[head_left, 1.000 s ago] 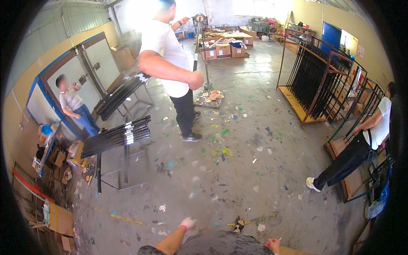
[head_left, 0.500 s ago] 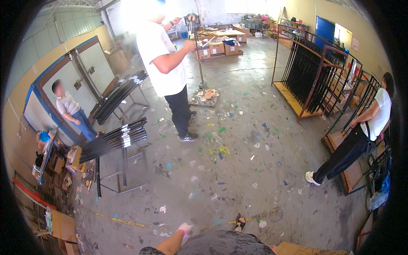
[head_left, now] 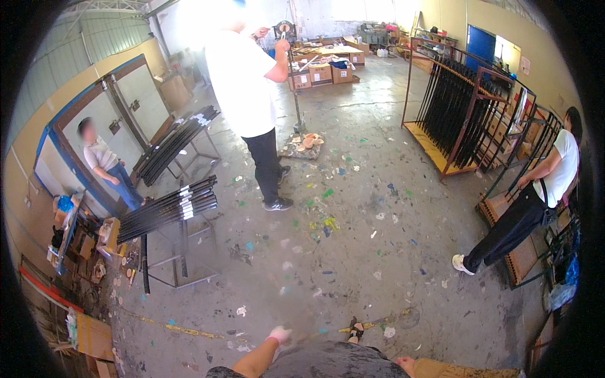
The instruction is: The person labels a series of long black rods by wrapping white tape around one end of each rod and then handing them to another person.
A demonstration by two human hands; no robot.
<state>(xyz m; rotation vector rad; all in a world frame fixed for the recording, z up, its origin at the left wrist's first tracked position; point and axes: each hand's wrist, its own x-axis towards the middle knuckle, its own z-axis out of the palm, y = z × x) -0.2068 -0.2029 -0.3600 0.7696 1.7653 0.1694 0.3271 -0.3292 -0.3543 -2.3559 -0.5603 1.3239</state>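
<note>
Pink-gloved left hand [head_left: 278, 335] hangs loose at your side, holding nothing; right hand [head_left: 404, 363] barely shows, grip unclear. Black rods [head_left: 169, 208] rest bundled on stand, far left.

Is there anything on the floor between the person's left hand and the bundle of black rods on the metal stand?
Nothing solid: only paint-spattered concrete floor with small scraps lies between the gloved left hand and the bundle of black rods on its metal stand.

From my remote seat, my left hand [head_left: 278, 334] in a pale glove hung low over the paint-flecked concrete floor [head_left: 353, 252]; my right hand [head_left: 404, 363] barely showed. Bundled black rods [head_left: 169, 208] lay on a metal stand [head_left: 183, 264] nearby.
</note>
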